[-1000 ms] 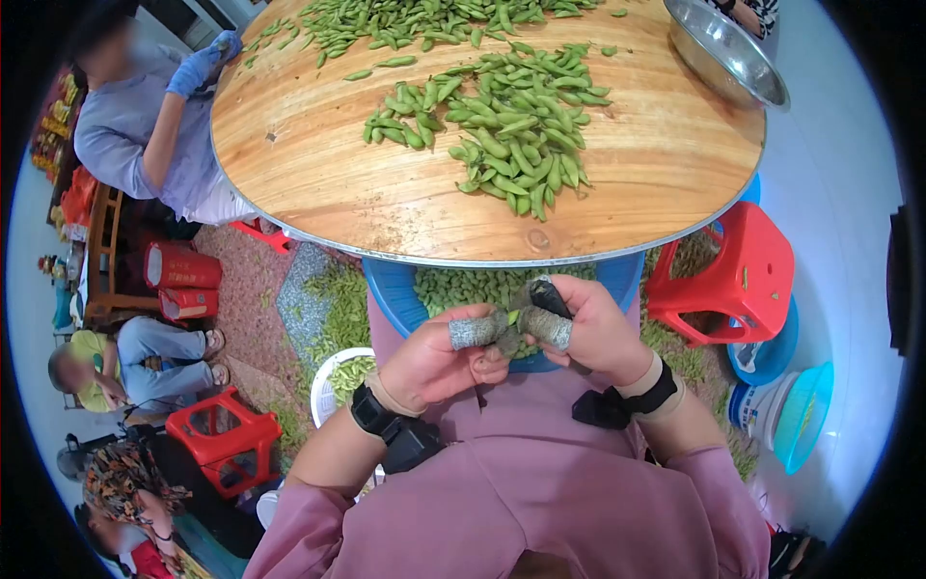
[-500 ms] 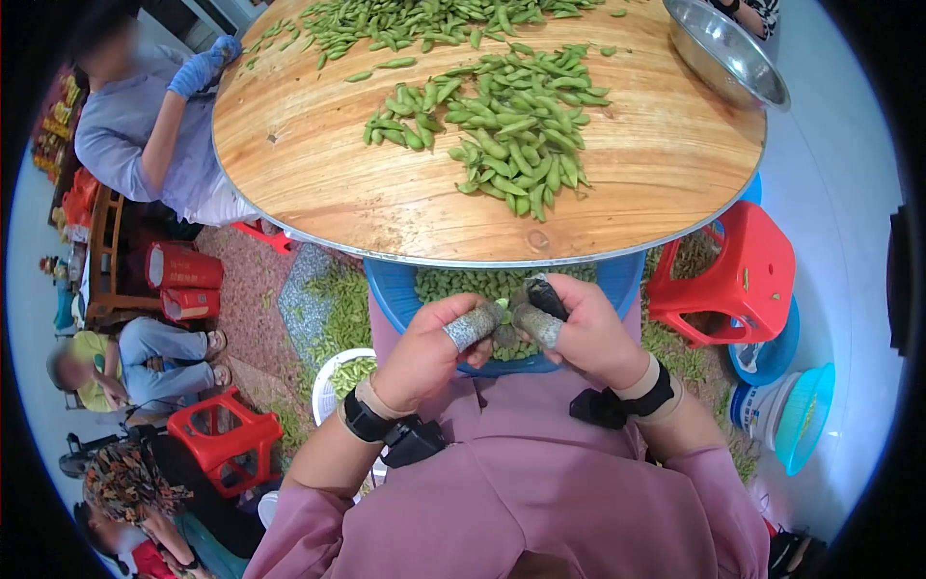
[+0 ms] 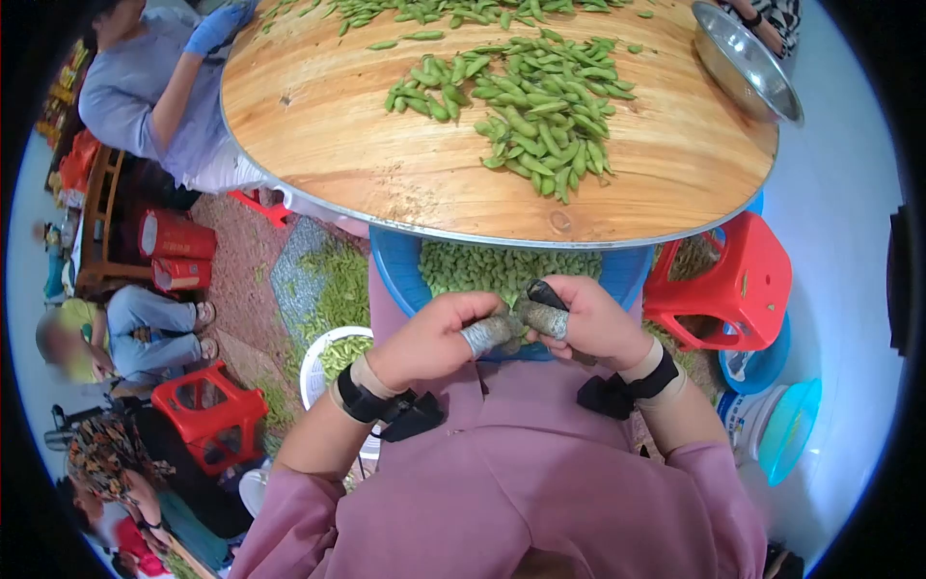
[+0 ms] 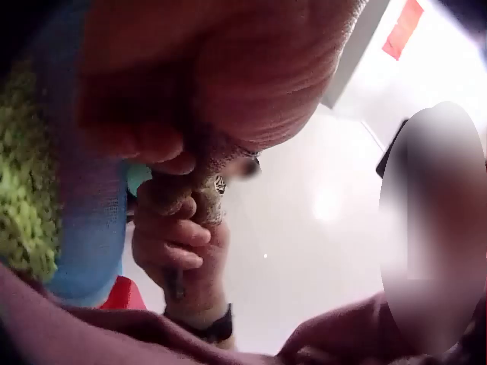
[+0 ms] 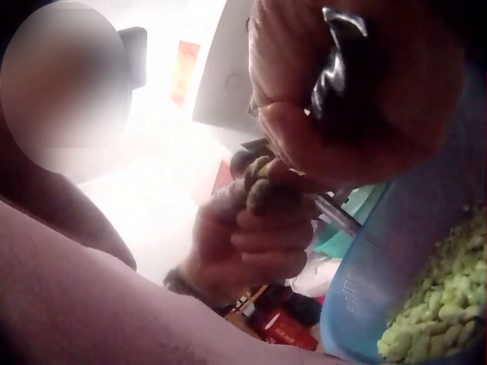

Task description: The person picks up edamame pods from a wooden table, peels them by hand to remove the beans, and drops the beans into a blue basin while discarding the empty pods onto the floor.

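Observation:
Above the blue basin [image 3: 388,272] of shelled green beans [image 3: 473,265], my two hands meet fingertip to fingertip. My left hand [image 3: 431,338] has a grey wrap on its thumb and pinches a small edamame pod [image 5: 265,172], mostly hidden by the fingers. My right hand [image 3: 600,323], its thumb also wrapped in grey, pinches at the same spot from the other side. A shiny black piece [image 5: 338,76] lies along the right index finger. In the left wrist view the right hand's fingers curl inward beneath the left hand.
A wooden table [image 3: 338,145] with heaped edamame pods [image 3: 550,116] and a steel bowl [image 3: 748,63] stands ahead. Red stools [image 3: 728,280] stand on both sides. A white basket [image 3: 313,376] of pods is at the left. A person in blue gloves [image 3: 217,29] sits at the table.
The head view has shifted slightly. The green pod seen between the thumbs earlier is now covered by the fingers. My left thumb has moved in against the right thumb.

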A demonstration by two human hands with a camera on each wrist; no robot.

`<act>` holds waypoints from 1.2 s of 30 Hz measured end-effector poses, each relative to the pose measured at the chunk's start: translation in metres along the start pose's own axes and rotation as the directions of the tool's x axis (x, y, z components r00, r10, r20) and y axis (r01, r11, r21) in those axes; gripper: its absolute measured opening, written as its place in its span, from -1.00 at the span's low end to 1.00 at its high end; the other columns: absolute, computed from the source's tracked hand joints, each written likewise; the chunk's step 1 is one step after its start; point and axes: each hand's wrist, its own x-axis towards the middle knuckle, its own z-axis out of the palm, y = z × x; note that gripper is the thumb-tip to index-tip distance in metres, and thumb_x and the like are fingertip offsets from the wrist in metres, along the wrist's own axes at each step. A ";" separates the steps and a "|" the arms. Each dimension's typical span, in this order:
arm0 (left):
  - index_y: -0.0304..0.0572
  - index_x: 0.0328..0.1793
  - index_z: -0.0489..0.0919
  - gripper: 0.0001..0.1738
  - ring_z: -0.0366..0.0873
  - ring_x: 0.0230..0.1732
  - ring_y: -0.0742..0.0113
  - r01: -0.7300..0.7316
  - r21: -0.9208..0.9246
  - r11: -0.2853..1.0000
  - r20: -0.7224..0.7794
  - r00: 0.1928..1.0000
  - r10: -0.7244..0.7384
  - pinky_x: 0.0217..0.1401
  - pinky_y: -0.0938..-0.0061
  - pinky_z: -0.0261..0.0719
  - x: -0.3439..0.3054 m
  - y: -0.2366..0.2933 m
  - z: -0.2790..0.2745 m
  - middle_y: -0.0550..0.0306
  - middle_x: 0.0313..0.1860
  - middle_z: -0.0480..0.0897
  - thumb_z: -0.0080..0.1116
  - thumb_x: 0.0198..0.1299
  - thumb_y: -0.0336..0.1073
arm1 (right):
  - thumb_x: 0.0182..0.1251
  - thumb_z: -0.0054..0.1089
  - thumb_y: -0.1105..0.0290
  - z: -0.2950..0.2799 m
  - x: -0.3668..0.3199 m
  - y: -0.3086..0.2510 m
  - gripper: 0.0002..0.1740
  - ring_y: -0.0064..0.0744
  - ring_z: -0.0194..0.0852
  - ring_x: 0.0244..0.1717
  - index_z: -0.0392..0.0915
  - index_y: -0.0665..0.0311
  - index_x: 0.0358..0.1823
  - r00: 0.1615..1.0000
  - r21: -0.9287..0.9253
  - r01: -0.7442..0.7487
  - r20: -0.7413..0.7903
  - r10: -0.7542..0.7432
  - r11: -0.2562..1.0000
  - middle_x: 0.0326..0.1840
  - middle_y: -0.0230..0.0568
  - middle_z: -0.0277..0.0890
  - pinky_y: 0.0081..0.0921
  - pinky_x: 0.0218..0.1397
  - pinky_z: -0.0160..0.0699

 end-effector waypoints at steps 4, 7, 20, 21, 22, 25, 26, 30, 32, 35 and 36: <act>-0.25 -0.17 0.57 -0.80 0.38 -0.47 0.60 0.208 -0.435 0.876 -0.133 0.948 -0.290 -0.39 0.68 0.34 -0.025 -0.007 -0.009 0.27 -0.38 0.58 0.02 0.38 -0.28 | 0.24 0.15 0.42 0.003 0.012 -0.005 -0.89 -0.48 0.43 -0.65 0.54 0.32 -0.37 0.996 -0.310 -0.044 -0.086 0.018 0.950 -0.59 -0.28 0.51 -0.52 -0.57 0.40; -0.27 -0.11 0.58 -0.79 0.37 -0.49 0.61 0.105 -0.503 0.858 -0.365 0.874 -0.322 -0.41 0.67 0.35 -0.053 -0.026 -0.029 0.24 -0.34 0.61 0.01 0.37 -0.29 | 0.12 0.16 0.43 -0.014 0.030 0.018 -0.84 0.02 0.55 -0.47 0.54 0.38 -0.32 0.861 -0.952 0.100 -0.063 -0.505 0.290 -0.48 0.05 0.55 -0.21 -0.37 0.53; -0.27 -0.05 0.54 -0.81 0.32 -0.49 0.61 0.049 -0.362 0.931 -0.890 0.281 -0.360 -0.49 0.66 0.29 -0.172 -0.116 -0.061 0.29 -0.37 0.50 0.13 0.28 -0.34 | -0.01 0.09 0.49 0.009 0.109 0.032 -0.64 0.11 0.53 -0.20 0.54 0.27 -0.10 0.941 -0.967 0.254 0.250 -0.229 -0.016 -0.24 0.05 0.57 -0.15 -0.07 0.50; -0.27 -0.05 0.54 -0.81 0.32 -0.49 0.61 0.044 -0.364 0.930 -0.891 0.276 -0.362 -0.49 0.66 0.29 -0.171 -0.115 -0.060 0.29 -0.37 0.50 0.13 0.28 -0.34 | -0.01 0.09 0.49 0.010 0.113 0.034 -0.64 0.11 0.53 -0.20 0.54 0.27 -0.10 0.940 -0.966 0.258 0.256 -0.226 -0.022 -0.24 0.05 0.57 -0.15 -0.07 0.50; -0.26 -0.04 0.55 -0.78 0.32 -0.48 0.60 0.076 -0.363 0.929 -0.877 0.309 -0.368 -0.46 0.66 0.27 -0.166 -0.112 -0.057 0.31 -0.36 0.50 0.14 0.28 -0.29 | -0.01 0.09 0.49 0.011 0.115 0.037 -0.62 0.10 0.53 -0.19 0.55 0.24 -0.07 0.952 -0.968 0.248 0.252 -0.175 -0.042 -0.24 0.04 0.57 -0.15 -0.07 0.50; -0.29 -0.03 0.56 -0.75 0.33 -0.46 0.59 0.110 -0.351 0.930 -0.859 0.358 -0.366 -0.44 0.64 0.27 -0.157 -0.111 -0.053 0.31 -0.34 0.52 0.14 0.28 -0.27 | 0.02 0.11 0.47 0.013 0.113 0.039 -0.62 0.09 0.54 -0.20 0.54 0.24 -0.04 0.946 -0.970 0.240 0.230 -0.228 0.019 -0.27 0.03 0.57 -0.14 -0.09 0.49; -0.30 -0.03 0.56 -0.76 0.33 -0.46 0.59 0.088 -0.345 0.935 -0.855 0.383 -0.351 -0.44 0.64 0.27 -0.153 -0.114 -0.052 0.31 -0.33 0.52 0.13 0.29 -0.28 | 0.05 0.13 0.45 0.011 0.111 0.039 -0.63 0.09 0.54 -0.21 0.53 0.26 -0.04 0.923 -0.964 0.247 0.202 -0.329 0.100 -0.29 0.03 0.56 -0.14 -0.10 0.49; -0.27 -0.03 0.53 -0.82 0.35 -0.46 0.60 0.068 -0.405 0.912 -0.802 0.452 -0.390 -0.44 0.67 0.32 -0.143 -0.114 -0.052 0.29 -0.33 0.53 0.11 0.28 -0.39 | 0.14 0.19 0.41 0.001 0.103 0.037 -0.66 -0.18 0.56 -0.38 0.50 0.31 -0.03 0.733 -0.949 0.307 0.188 -0.653 0.071 -0.33 -0.05 0.55 -0.28 -0.32 0.50; -0.28 -0.04 0.53 -0.82 0.36 -0.46 0.60 0.085 -0.397 0.914 -0.797 0.462 -0.390 -0.44 0.67 0.33 -0.136 -0.112 -0.049 0.30 -0.34 0.53 0.12 0.28 -0.38 | 0.27 0.16 0.39 0.012 0.089 0.009 -0.61 -0.45 0.45 -0.52 0.40 0.31 0.11 0.965 -0.601 -0.190 -0.262 0.033 0.776 -0.37 -0.21 0.50 -0.47 -0.43 0.49; -0.29 -0.04 0.54 -0.82 0.35 -0.46 0.60 0.112 -0.374 0.921 -0.788 0.486 -0.379 -0.44 0.66 0.32 -0.127 -0.107 -0.049 0.30 -0.35 0.52 0.11 0.28 -0.38 | 0.30 0.11 0.50 -0.006 0.082 0.026 -0.60 -0.67 0.24 -0.58 0.35 0.26 0.16 0.976 -0.095 -0.167 -0.160 0.151 0.981 -0.40 -0.38 0.37 -0.65 -0.57 0.33; -0.29 -0.04 0.54 -0.82 0.35 -0.46 0.60 0.116 -0.368 0.923 -0.785 0.494 -0.375 -0.44 0.66 0.32 -0.125 -0.104 -0.049 0.30 -0.35 0.52 0.11 0.28 -0.38 | 0.30 0.11 0.50 -0.006 0.078 0.025 -0.60 -0.67 0.24 -0.58 0.35 0.26 0.16 0.975 -0.087 -0.162 -0.166 0.146 0.983 -0.40 -0.38 0.37 -0.65 -0.57 0.33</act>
